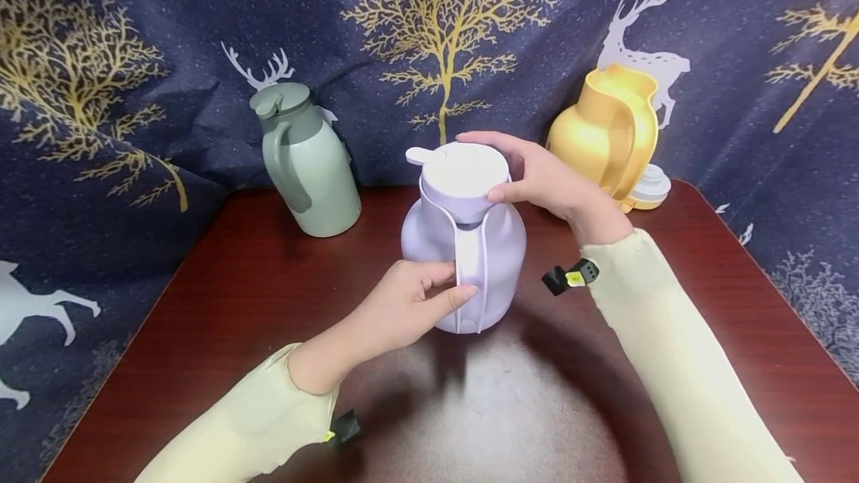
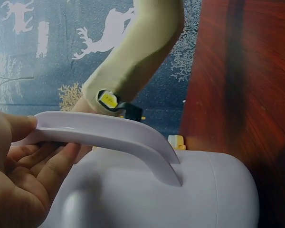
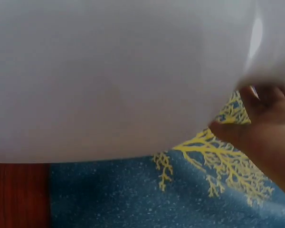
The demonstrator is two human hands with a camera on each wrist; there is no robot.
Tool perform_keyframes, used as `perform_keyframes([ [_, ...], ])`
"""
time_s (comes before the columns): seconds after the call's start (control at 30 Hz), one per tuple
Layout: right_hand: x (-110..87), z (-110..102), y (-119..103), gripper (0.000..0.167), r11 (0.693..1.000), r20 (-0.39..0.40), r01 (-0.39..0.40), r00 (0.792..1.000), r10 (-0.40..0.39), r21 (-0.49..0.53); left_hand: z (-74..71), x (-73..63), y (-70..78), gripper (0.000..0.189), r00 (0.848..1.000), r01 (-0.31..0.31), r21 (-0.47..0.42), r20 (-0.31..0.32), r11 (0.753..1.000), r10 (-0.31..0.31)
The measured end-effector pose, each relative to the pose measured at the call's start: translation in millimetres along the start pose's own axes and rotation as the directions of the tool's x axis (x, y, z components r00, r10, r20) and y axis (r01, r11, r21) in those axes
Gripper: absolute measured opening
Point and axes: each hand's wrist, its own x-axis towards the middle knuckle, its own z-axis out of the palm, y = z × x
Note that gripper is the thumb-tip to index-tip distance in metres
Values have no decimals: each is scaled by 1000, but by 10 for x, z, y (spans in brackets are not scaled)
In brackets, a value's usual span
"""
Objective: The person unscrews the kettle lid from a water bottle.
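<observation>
A lilac thermos jug (image 1: 506,267) stands upright in front of me, its handle turned towards me. My left hand (image 1: 412,300) grips that handle (image 1: 470,256), the thumb on one side and curled fingers on the other. The left wrist view shows the handle (image 2: 104,129) in the hand (image 2: 23,175) from close up. My right hand (image 1: 543,181) holds the round lilac lid (image 1: 466,174) at its right side, with the thumb in front and fingers behind. In the right wrist view the jug's body (image 3: 109,80) covers most of the picture, and the hand (image 3: 266,133) is partly hidden.
A green thermos jug (image 1: 318,170) with its lid on stands at the back left of the dark red table (image 1: 268,304). At the back right is a yellow jug (image 1: 590,133) without a lid, a white and yellow lid (image 1: 651,188) beside it. A patterned cloth (image 1: 376,95) hangs behind.
</observation>
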Motion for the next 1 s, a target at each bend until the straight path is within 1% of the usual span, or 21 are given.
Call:
perform_keyframes([
  [0.13,71,-53,26,105,995,91,-23,996,14,100,-15,-5,-20,15,1000,10,-8,9,1000,-10],
  [0.17,87,-65,22,106,994,112,-24,994,11,108,-19,-5,-23,15,1000,7,-8,9,1000,-7],
  [0.27,132,-120,-15,99,997,184,-10,983,-4,74,-29,-2,-30,15,1000,2,-15,11,1000,-1],
  [0.33,165,-170,-46,95,999,245,2,970,-14,46,-30,-1,-36,15,1000,0,-24,12,1000,0],
  [0.4,191,-213,-76,93,1000,307,8,952,-16,29,-28,0,-37,14,1000,10,-34,16,999,-10],
  [0.5,201,-250,-97,100,998,378,-11,926,-13,62,-21,4,-36,15,1000,17,-38,19,999,-16],
  [0.53,194,-247,-96,106,997,381,-20,925,-11,78,-19,4,-34,15,1000,21,-38,20,999,-21],
  [0.57,180,-228,-99,111,995,362,-31,932,-5,93,-17,5,-32,15,1000,24,-40,20,999,-24],
  [0.6,156,-193,-103,116,993,316,-41,949,4,109,-13,3,-35,15,1000,25,-43,18,999,-24],
  [0.63,126,-142,-109,119,993,246,-40,969,12,110,-10,1,-35,15,999,28,-46,20,999,-27],
  [0.67,90,-77,-120,121,995,149,-27,989,13,94,-6,-3,-36,15,999,33,-49,22,998,-32],
  [0.7,44,-3,-133,122,998,35,-18,999,16,60,1,-3,-42,15,999,34,-52,26,998,-33],
  [0.73,-11,79,-154,122,1000,-86,-16,996,17,8,7,-3,-44,15,999,35,-57,31,998,-33],
  [0.77,-69,166,-180,122,998,-199,-28,980,16,-58,13,-2,-44,16,999,34,-60,35,998,-32],
  [0.8,-127,250,-201,120,991,-291,-54,957,16,-125,17,-2,-43,16,999,34,-60,38,998,-31],
  [0.83,-178,326,-219,121,974,-359,-87,933,6,-211,20,-1,-39,17,999,33,-59,41,998,-30],
  [0.87,-222,398,-237,121,953,-405,-118,915,-4,-278,22,1,-37,17,999,31,-57,42,998,-28],
  [0.9,-256,463,-255,116,932,-430,-151,903,-5,-328,21,3,-36,17,999,27,-54,40,998,-25],
  [0.93,-275,522,-269,110,909,-449,-182,893,-7,-375,18,2,-34,17,999,26,-51,37,998,-25],
  [1.0,-276,616,-292,97,868,-470,-231,883,-3,-439,11,0,-32,17,999,25,-42,30,999,-24],
])
